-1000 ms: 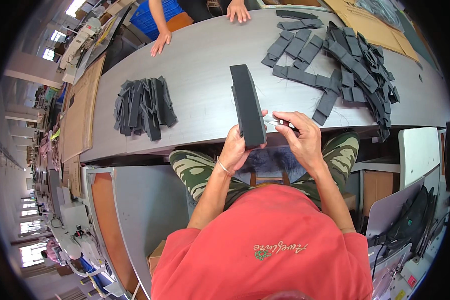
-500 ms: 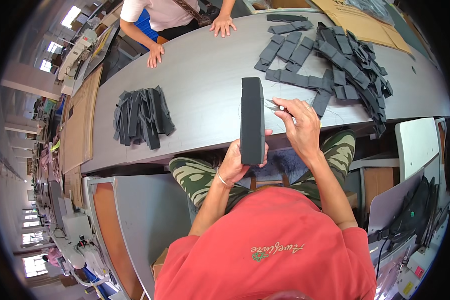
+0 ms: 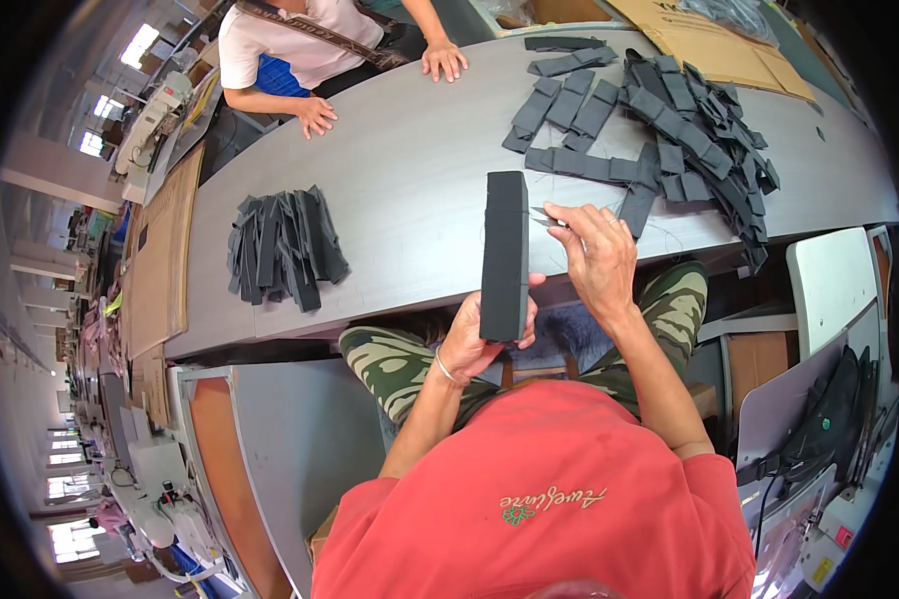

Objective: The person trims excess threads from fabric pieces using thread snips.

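Note:
My left hand point(image 3: 464, 339) is wrapped round the lower end of a long dark grey fabric piece point(image 3: 504, 255), shaped like a narrow box and held upright over the table's near edge. Its thumb and fingertips show along the right side. In my right hand point(image 3: 599, 255) are small thread snips point(image 3: 543, 217), their pointed metal blades beside the right edge of the piece's upper part. My fingers cover the rest of the snips. Whether the blades touch the fabric, I cannot tell.
On the grey table point(image 3: 400, 200), a bundle of dark strips point(image 3: 285, 248) lies left and a larger heap of folded strips point(image 3: 684, 130) right. Across the table, another person's hands point(image 3: 444, 60) rest on its edge. Flattened cardboard point(image 3: 714, 45) lies at the far right.
The view has shifted slightly. Both my hands keep their grips, and the snips stay beside the piece. The other person's body has leaned left, hands still on the table.

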Motion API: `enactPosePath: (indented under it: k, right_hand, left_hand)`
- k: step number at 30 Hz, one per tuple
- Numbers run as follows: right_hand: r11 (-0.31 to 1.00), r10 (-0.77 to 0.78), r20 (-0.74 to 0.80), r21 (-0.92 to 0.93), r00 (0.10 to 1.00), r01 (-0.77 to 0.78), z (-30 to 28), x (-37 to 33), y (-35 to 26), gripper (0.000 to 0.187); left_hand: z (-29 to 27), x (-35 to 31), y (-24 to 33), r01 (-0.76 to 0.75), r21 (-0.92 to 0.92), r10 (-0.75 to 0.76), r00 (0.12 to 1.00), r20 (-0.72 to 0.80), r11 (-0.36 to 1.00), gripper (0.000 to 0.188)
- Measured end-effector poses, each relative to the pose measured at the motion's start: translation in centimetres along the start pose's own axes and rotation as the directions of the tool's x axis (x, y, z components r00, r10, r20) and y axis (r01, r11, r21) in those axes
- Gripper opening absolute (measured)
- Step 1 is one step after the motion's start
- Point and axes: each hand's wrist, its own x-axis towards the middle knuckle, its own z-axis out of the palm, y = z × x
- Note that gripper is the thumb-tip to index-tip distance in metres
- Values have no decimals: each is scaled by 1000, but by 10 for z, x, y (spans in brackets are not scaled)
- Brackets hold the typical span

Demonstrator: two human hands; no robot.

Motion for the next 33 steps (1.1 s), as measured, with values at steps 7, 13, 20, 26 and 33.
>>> enactPosePath:
  k: [7,13,20,26,33]
  right_hand:
    - [1000,-8,-15,-8,1000,8,-1,1,-1,21]
    - [1000,12,-16,-28,1000,-13,-2,2,-2,21]
    - [1000,0,-33,-25,999,0,0,2,0,18]
    - [960,178,-31,225,983,-167,1,0,5,13]
    - [922,221,140,293,965,-253,-13,4,-11,13]
  left_hand:
    - [0,2,-1,12,-17,-12,1000,8,1000,49]
    - [-1,3,-2,10,21,-11,1000,25,1000,50]
    - [-1,4,-2,19,-12,-18,999,40,1000,49]
    - [-3,4,-2,31,45,-34,997,68,998,49]
    - [-5,2,-3,42,161,-39,999,-22,986,51]
